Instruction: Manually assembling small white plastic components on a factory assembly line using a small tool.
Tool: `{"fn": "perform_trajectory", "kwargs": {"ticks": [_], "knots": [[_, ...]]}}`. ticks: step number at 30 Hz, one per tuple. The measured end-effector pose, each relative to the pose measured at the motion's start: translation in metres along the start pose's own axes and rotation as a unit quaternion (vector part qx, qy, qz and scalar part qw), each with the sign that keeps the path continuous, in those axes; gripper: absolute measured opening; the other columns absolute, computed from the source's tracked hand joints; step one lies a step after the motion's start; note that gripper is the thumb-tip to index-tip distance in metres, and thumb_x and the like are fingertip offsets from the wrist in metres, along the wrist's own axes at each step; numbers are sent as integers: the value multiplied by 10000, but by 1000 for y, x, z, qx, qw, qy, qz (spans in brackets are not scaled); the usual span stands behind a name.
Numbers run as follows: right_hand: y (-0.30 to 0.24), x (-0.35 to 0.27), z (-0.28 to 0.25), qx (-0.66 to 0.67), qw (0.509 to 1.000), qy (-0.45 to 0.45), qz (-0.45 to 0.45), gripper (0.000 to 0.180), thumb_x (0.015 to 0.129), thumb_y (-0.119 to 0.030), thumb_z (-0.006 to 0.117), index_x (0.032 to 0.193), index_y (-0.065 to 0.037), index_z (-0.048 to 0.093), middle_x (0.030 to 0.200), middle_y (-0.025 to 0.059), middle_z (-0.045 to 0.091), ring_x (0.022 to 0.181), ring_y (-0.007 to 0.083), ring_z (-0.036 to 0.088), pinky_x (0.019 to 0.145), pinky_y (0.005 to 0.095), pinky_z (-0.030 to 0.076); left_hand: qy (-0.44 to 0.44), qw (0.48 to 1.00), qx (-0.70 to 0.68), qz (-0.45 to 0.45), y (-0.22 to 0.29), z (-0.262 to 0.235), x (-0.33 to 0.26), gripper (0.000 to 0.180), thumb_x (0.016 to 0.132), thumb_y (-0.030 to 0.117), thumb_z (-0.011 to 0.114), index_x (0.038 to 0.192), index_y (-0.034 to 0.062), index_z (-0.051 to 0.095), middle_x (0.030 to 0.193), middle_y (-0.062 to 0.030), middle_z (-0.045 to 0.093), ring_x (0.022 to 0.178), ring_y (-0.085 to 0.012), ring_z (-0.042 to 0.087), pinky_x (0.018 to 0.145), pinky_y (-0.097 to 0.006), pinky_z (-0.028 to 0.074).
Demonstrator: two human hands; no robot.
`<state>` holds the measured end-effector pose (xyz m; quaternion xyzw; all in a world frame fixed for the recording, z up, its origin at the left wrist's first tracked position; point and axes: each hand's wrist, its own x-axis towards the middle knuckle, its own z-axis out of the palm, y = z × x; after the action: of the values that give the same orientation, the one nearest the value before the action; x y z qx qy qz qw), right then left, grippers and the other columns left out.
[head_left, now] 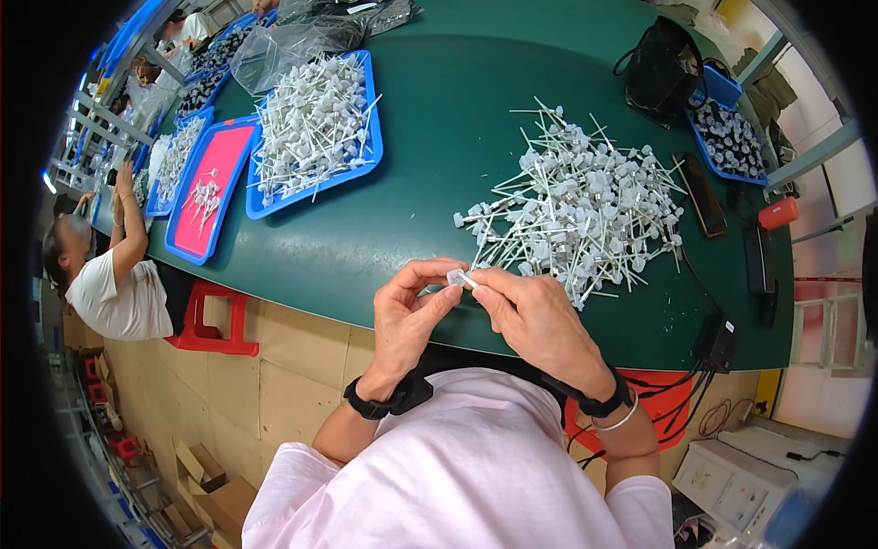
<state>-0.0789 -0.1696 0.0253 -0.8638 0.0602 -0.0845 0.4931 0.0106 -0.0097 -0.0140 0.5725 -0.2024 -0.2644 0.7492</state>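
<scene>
So the little whitish piece (460, 278) is up in the fingertips, over the counter (439, 137) just in from its near edge. Both hands are on it: left hand (409, 306) pinching it between thumb and fingers, right hand (535, 311) closed on it from the other side. Too small to make out finer detail, sorry.

Just past the right hand there's a big messy pile (585, 210) of white-headed sticks, stems every which way. Further right, near the counter's right edge, lie a dark phone (701, 194) and a blue tray of dark bits (741, 176), with a black bag (660, 71) beside that tray. A black box with cables (716, 346) sits by the near right corner.

Over left, a heaped blue tray (375, 137), then a pink-bottomed tray (229, 142) along the near edge with just a few pieces in it.
</scene>
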Motion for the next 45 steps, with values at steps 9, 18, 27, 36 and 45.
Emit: {"fn": "perform_trajectory", "kwargs": {"ticks": [9, 18, 27, 36, 45], "knots": [[-5, -1, 2, -55, 998, 13, -28, 132, 948, -131, 581, 1040, -37, 590, 683, 182, 622, 611, 385, 616, 518, 470, 443, 28, 998, 42, 22, 1, 4, -3, 252, 858, -41, 690, 1104, -23, 641, 1175, -123, 642, 1046, -153, 609, 879, -279, 523], [8, 2, 2, 137, 989, -42, 38, 163, 978, -151, 555, 982, -2, 622, 585, 88, 570, 482, 208, 556, 462, 350, 413, 13, 1000, 5, 7, 3, 2, -3, 237, 869, -51, 664, 1103, -26, 639, 1200, -145, 618, 1084, -167, 601, 904, -280, 515], [18, 5, -8, 425, 860, -196, 204, 290, 1045, -259, 472, 1014, -1, 599, 578, -25, 481, 395, 9, 360, 354, 174, 261, -17, 1000, -8, 10, 2, 0, -2, 217, 884, -29, 655, 1100, -18, 637, 1183, -145, 614, 1082, -171, 598, 900, -273, 506], [11, 1, -7, 394, 879, -185, 195, 318, 1056, -282, 433, 1046, -1, 581, 607, -14, 501, 396, 12, 378, 351, 173, 282, -30, 1000, -1, 0, 2, -1, -1, 206, 889, -50, 637, 1095, -50, 622, 1183, -133, 617, 1019, -151, 610, 895, -285, 522], [8, -2, -11, 317, 915, -176, 180, 264, 1046, -193, 423, 1069, 13, 585, 599, -10, 528, 406, 35, 413, 359, 213, 313, 7, 999, 3, -42, 3, 5, -2, 222, 842, -62, 631, 1057, -9, 652, 1136, -128, 657, 1049, -173, 603, 957, -308, 461]]}}
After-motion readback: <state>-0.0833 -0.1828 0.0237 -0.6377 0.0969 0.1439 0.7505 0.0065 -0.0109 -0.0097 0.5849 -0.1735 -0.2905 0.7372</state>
